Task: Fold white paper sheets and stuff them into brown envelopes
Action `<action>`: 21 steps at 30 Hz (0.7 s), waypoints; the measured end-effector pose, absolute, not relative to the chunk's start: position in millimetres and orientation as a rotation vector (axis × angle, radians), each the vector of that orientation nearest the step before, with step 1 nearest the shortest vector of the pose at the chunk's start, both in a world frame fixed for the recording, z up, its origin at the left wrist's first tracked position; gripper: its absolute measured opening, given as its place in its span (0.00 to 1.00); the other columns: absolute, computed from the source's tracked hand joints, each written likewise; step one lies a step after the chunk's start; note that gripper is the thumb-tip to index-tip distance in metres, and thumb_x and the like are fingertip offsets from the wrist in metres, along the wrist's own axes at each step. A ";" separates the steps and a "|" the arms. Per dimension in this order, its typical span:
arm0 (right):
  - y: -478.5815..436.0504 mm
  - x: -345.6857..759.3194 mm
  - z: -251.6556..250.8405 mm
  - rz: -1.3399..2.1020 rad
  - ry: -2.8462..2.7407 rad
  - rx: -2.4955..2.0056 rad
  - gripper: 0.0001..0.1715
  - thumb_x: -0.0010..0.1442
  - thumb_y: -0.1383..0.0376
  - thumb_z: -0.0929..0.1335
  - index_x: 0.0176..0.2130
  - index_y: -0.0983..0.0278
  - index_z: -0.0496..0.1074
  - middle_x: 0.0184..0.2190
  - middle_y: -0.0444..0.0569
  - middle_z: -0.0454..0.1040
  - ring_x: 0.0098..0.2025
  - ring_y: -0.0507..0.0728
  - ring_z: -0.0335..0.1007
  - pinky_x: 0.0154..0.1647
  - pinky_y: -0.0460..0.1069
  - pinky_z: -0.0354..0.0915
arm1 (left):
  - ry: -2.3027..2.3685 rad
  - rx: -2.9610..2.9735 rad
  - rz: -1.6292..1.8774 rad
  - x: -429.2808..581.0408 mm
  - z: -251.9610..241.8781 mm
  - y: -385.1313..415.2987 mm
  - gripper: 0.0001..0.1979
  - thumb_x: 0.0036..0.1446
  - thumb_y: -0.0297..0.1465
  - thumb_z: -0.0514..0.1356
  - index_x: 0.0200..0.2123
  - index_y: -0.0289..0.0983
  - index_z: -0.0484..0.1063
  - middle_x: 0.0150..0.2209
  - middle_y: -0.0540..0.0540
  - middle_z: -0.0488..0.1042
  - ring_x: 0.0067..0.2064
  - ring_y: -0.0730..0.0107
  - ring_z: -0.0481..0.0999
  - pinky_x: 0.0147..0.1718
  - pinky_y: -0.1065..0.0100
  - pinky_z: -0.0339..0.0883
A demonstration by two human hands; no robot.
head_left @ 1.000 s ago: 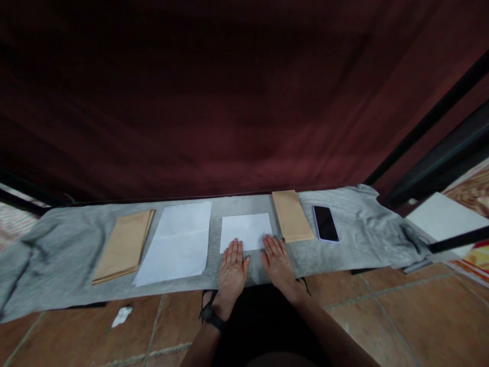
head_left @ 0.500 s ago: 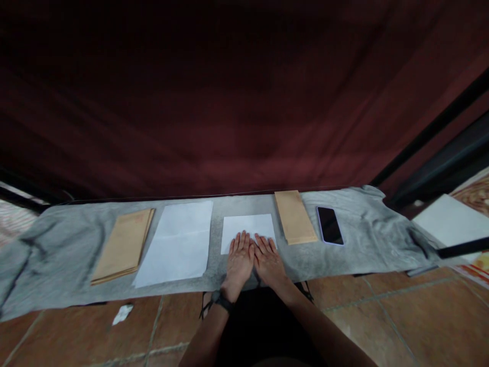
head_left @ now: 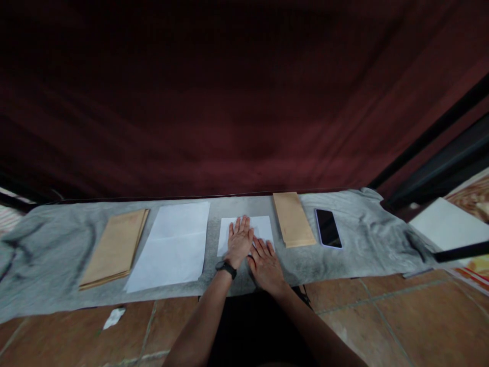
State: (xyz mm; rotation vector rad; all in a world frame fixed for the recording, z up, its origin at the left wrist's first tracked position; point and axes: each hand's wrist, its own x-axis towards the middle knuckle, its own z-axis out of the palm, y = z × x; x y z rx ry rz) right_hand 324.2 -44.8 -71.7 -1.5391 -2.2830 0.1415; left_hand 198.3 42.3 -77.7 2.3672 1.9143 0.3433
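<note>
A folded sheet of white paper (head_left: 263, 226) lies flat on the grey cloth, partly covered by both hands. My left hand (head_left: 240, 239), with a dark watch at the wrist, rests palm down across the middle of the sheet, fingers stretched out and pointing away from me. Close beside it, my right hand (head_left: 266, 262) lies palm down, its fingertips over the sheet's near right part and its palm nearer to me. Neither hand grips anything. To the left is a stack of larger white paper (head_left: 173, 242); to the right lie brown envelopes (head_left: 294, 219).
More brown envelopes (head_left: 114, 248) sit at the left on the grey cloth (head_left: 367, 224). A phone (head_left: 328, 228) lies right of the envelopes. A dark red curtain (head_left: 244, 127) hangs behind. Crumpled white paper (head_left: 113, 318) is on the tiled floor (head_left: 183, 326).
My left hand has slid forward, farther up the folded paper. My right hand has come slightly back towards me. The whole view has shifted a little.
</note>
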 end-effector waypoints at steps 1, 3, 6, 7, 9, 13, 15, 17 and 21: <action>-45.1 324.3 -70.9 0.144 -2.281 -1.538 0.27 0.72 0.60 0.61 0.66 0.63 0.63 0.69 0.51 0.60 0.70 0.61 0.54 0.72 0.62 0.45 | 1.919 2.369 0.344 197.8 -78.9 43.7 0.28 0.70 0.34 0.41 0.70 0.37 0.54 0.71 0.44 0.55 0.73 0.57 0.48 0.70 0.47 0.42; -45.2 324.5 -70.2 0.140 -2.284 -1.537 0.28 0.72 0.60 0.61 0.67 0.62 0.61 0.69 0.51 0.59 0.70 0.62 0.54 0.72 0.62 0.46 | 1.951 2.353 0.357 196.3 -81.2 45.9 0.28 0.70 0.34 0.41 0.70 0.36 0.55 0.71 0.43 0.55 0.73 0.58 0.48 0.70 0.48 0.43; -44.4 324.6 -71.4 0.126 -2.284 -1.538 0.28 0.72 0.58 0.61 0.68 0.62 0.61 0.69 0.52 0.59 0.70 0.62 0.54 0.72 0.62 0.47 | 2.021 2.317 0.381 191.9 -83.1 47.9 0.28 0.70 0.35 0.42 0.70 0.33 0.55 0.71 0.39 0.55 0.73 0.57 0.49 0.69 0.49 0.45; -44.0 324.6 -72.2 0.123 -2.282 -1.538 0.28 0.72 0.58 0.61 0.68 0.62 0.61 0.69 0.52 0.59 0.70 0.62 0.55 0.71 0.63 0.47 | 2.040 2.312 0.385 189.7 -83.2 47.9 0.29 0.70 0.36 0.42 0.70 0.33 0.55 0.71 0.39 0.55 0.73 0.57 0.50 0.69 0.50 0.46; -43.4 324.4 -74.0 0.121 -2.273 -1.533 0.28 0.72 0.58 0.61 0.67 0.61 0.62 0.69 0.53 0.60 0.70 0.62 0.55 0.71 0.63 0.47 | 2.061 2.317 0.387 184.8 -83.1 46.8 0.29 0.70 0.36 0.42 0.70 0.32 0.55 0.71 0.38 0.55 0.73 0.57 0.50 0.69 0.51 0.47; -43.7 324.6 -77.3 0.125 -2.248 -1.518 0.28 0.72 0.58 0.60 0.67 0.61 0.62 0.69 0.52 0.60 0.69 0.62 0.57 0.71 0.63 0.48 | 2.117 2.314 0.393 175.0 -82.1 40.8 0.29 0.70 0.35 0.42 0.70 0.30 0.54 0.71 0.35 0.54 0.73 0.56 0.50 0.69 0.51 0.48; -42.9 324.4 -79.0 0.131 -2.236 -1.513 0.27 0.72 0.57 0.60 0.67 0.61 0.63 0.68 0.51 0.61 0.69 0.62 0.57 0.71 0.63 0.48 | 2.146 2.305 0.386 171.9 -81.7 37.4 0.29 0.70 0.35 0.43 0.70 0.29 0.54 0.71 0.34 0.54 0.73 0.56 0.50 0.69 0.51 0.47; -39.1 323.2 -81.1 0.137 -2.220 -1.528 0.26 0.73 0.58 0.59 0.66 0.61 0.65 0.67 0.51 0.62 0.68 0.61 0.58 0.71 0.62 0.49 | 2.163 2.298 0.374 170.4 -81.2 34.9 0.29 0.70 0.35 0.43 0.70 0.29 0.54 0.71 0.34 0.54 0.73 0.55 0.50 0.69 0.50 0.47; -17.5 316.0 -84.4 0.153 -2.181 -1.577 0.26 0.73 0.61 0.58 0.65 0.66 0.65 0.66 0.54 0.64 0.68 0.61 0.58 0.69 0.60 0.53 | 2.171 2.291 0.356 170.3 -79.8 33.6 0.29 0.69 0.34 0.43 0.70 0.29 0.54 0.71 0.34 0.55 0.73 0.55 0.48 0.69 0.50 0.46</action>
